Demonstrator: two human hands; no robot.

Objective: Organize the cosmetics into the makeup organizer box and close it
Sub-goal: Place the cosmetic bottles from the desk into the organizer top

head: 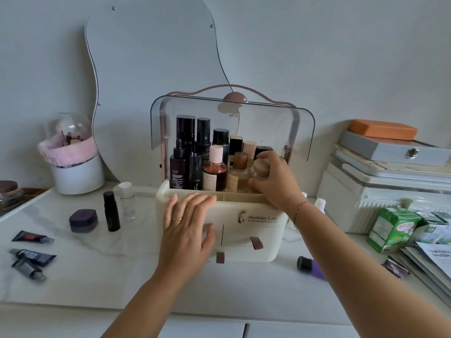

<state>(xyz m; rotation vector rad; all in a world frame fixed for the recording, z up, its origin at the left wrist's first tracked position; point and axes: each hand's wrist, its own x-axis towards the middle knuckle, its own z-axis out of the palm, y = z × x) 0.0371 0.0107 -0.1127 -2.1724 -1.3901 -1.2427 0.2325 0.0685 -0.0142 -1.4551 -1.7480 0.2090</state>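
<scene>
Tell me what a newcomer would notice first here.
The cream organizer box at the centre of the table draws the eye, its clear lid raised over crowded bottles. The right hand grips a wooden-capped bottle at the row's right end, while the left hand rests open on the box's front. Loose tubes lie at the table's left.

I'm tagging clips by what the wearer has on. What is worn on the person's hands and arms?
The left hand wears a thin gold ring on one finger. The right hand has no ring in view, and a thin reddish-brown bracelet circles its wrist. No sleeves, gloves or watch show; both arms are bare to the frame's edge.
</scene>
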